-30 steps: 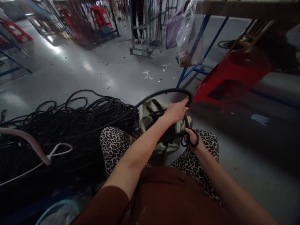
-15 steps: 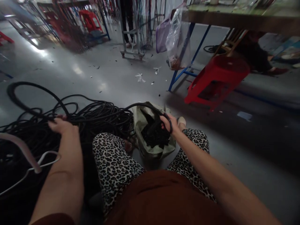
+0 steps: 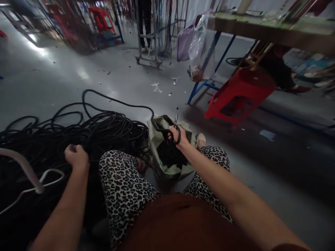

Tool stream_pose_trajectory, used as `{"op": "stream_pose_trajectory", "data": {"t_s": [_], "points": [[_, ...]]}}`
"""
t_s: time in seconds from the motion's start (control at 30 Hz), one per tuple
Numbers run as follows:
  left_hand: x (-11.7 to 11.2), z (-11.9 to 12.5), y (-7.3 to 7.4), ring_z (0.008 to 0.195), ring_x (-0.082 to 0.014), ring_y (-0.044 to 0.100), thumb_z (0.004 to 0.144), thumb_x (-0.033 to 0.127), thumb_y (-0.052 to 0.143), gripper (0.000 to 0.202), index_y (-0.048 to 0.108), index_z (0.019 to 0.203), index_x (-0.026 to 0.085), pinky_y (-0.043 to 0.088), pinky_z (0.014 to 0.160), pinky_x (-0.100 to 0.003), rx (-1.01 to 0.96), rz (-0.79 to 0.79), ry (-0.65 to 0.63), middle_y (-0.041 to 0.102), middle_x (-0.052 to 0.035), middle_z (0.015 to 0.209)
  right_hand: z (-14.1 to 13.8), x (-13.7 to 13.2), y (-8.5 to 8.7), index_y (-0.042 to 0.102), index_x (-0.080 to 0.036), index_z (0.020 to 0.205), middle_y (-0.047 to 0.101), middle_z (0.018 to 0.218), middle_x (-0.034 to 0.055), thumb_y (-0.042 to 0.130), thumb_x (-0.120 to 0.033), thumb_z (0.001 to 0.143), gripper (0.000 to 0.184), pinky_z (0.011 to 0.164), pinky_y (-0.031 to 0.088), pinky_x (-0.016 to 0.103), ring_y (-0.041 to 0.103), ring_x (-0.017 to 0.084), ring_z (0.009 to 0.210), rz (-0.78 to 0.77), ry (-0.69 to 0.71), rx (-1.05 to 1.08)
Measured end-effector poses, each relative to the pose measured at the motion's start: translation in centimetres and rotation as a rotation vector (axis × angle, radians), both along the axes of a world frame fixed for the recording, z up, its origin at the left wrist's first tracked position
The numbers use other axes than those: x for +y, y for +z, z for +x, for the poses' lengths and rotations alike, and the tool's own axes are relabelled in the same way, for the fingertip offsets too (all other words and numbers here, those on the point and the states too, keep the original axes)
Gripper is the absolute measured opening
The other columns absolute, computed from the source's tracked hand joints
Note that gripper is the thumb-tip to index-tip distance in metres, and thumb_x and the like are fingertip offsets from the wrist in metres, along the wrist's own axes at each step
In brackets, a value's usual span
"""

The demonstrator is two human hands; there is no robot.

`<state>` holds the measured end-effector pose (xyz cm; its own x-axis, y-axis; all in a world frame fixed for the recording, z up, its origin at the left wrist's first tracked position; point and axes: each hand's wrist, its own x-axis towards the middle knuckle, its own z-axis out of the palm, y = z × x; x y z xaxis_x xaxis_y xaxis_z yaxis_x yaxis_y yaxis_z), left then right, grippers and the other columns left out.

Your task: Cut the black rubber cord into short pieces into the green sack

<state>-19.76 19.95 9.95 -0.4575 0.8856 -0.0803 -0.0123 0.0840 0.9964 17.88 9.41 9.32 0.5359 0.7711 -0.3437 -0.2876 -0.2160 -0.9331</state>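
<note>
My right hand (image 3: 178, 135) is closed over the sack, gripping scissors (image 3: 175, 120) with dark handles and blades pointing away from me. A black cord (image 3: 123, 103) arcs from the pile to this hand and meets its fingers. Left of my knee, my left hand (image 3: 76, 155) is closed at the edge of a large tangled pile of black cord (image 3: 115, 127). Something dark shows between its thumb and fingers, apparently cord; most of it is hidden. Between my feet stands an open greenish sack (image 3: 154, 139) with short black pieces (image 3: 171, 155) inside.
A red stool (image 3: 243, 94) leans near a blue-legged table (image 3: 248, 26) at right, with a clear plastic bag (image 3: 200, 45) hanging there. A white hanger (image 3: 52, 172) lies at left. Someone's legs (image 3: 145, 24) show behind a wheeled metal rack (image 3: 148, 60). White scraps (image 3: 156, 87) litter the floor.
My left hand has moved nearer my knee, and the big cord loop by it has gone down. My right hand has shifted slightly left. The cord between pile and sack now arches farther out.
</note>
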Motion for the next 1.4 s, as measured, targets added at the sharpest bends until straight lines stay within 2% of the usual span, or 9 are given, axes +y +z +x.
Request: {"op": "stream_pose_trajectory", "data": {"t_s": [0.07,0.23,0.3,0.4,0.57,0.83,1.03,1.2,1.4], "points": [[-0.6,4.2,0.9,0.118,-0.0228,0.049,0.079,0.008,0.053,0.022,0.057,0.097,0.021,0.039,0.106,-0.039,0.293,0.151,0.027,0.058,0.0001,0.107,-0.1,-2.0,-1.0,0.051,-0.017,0.081,0.054,0.055,-0.0032,0.059,-0.031,0.080,0.017,0.035,0.037,0.016,0.048,0.007,0.038,-0.026,0.001,0.116],[-6.1,17.1,2.2,0.112,-0.0223,0.055,0.068,0.006,0.067,0.020,0.066,0.084,0.019,0.040,0.103,-0.032,0.092,0.178,-0.713,0.064,-0.0054,0.101,-0.1,-6.9,-2.7,0.053,-0.017,0.085,0.053,0.053,-0.0050,0.064,-0.035,0.074,0.024,0.033,0.033,0.014,0.047,0.007,0.037,-0.074,0.158,0.191],[-8.7,20.7,0.8,0.112,-0.0247,0.055,0.068,0.014,0.071,0.024,0.068,0.090,0.023,0.036,0.106,-0.036,0.232,0.253,-1.051,0.065,-0.0058,0.107,0.0,-8.8,-3.0,0.054,-0.016,0.087,0.053,0.051,-0.0058,0.064,-0.035,0.073,0.026,0.034,0.034,0.015,0.046,0.007,0.037,-0.062,0.258,0.155],[-11.3,23.2,-2.5,0.092,-0.0257,0.062,0.074,0.028,0.067,0.026,0.067,0.100,0.025,0.044,0.094,-0.040,0.444,0.190,-1.341,0.069,-0.0062,0.096,0.4,-11.1,-3.4,0.055,-0.016,0.087,0.052,0.048,-0.0064,0.065,-0.035,0.072,0.025,0.034,0.036,0.016,0.046,0.008,0.036,-0.101,0.310,0.099],[-12.8,24.2,-6.2,0.092,-0.0243,0.064,0.083,0.039,0.054,0.030,0.067,0.106,0.025,0.047,0.085,-0.035,0.495,0.073,-1.600,0.071,-0.0059,0.101,1.9,-12.9,-5.2,0.055,-0.017,0.083,0.052,0.045,-0.0070,0.066,-0.034,0.074,0.022,0.032,0.034,0.016,0.045,0.008,0.033,-0.201,0.272,0.051],[-13.9,26.2,-6.9,0.064,-0.0173,0.060,0.086,0.037,0.045,0.034,0.067,0.101,0.017,0.048,0.064,-0.029,0.501,-0.067,-1.754,0.070,-0.0044,0.082,2.0,-13.6,-6.8,0.053,-0.016,0.085,0.054,0.050,-0.0049,0.061,-0.042,0.084,0.028,0.035,0.038,0.016,0.049,0.008,0.037,-0.234,0.238,0.115],[-10.8,24.8,-8.4,0.067,-0.0176,0.061,0.077,0.025,0.051,0.028,0.065,0.098,0.014,0.047,0.067,-0.028,0.772,-0.143,-1.433,0.069,-0.0046,0.076,2.0,-14.9,-7.0,0.047,-0.019,0.100,0.056,0.055,-0.0058,0.058,-0.042,0.088,0.029,0.036,0.044,0.019,0.052,0.010,0.039,-0.422,0.226,0.164],[-10.4,23.6,-9.6,0.055,-0.0136,0.059,0.075,0.026,0.052,0.030,0.059,0.101,0.013,0.047,0.058,-0.027,0.467,-0.338,-1.337,0.067,-0.0023,0.072,1.0,-16.0,-8.2,0.047,-0.016,0.098,0.058,0.054,-0.0035,0.065,-0.036,0.084,0.030,0.029,0.034,0.016,0.047,0.009,0.032,-0.617,0.265,0.003],[-10.8,23.8,-11.6,0.058,-0.0146,0.060,0.073,0.038,0.060,0.037,0.062,0.099,0.012,0.050,0.062,-0.029,0.319,-0.323,-1.361,0.067,-0.0023,0.070,0.6,-16.0,-7.5,0.053,-0.013,0.095,0.062,0.058,0.0033,0.051,-0.046,0.093,0.034,0.035,0.043,0.019,0.053,0.011,0.037,-0.634,0.332,0.278]]}}
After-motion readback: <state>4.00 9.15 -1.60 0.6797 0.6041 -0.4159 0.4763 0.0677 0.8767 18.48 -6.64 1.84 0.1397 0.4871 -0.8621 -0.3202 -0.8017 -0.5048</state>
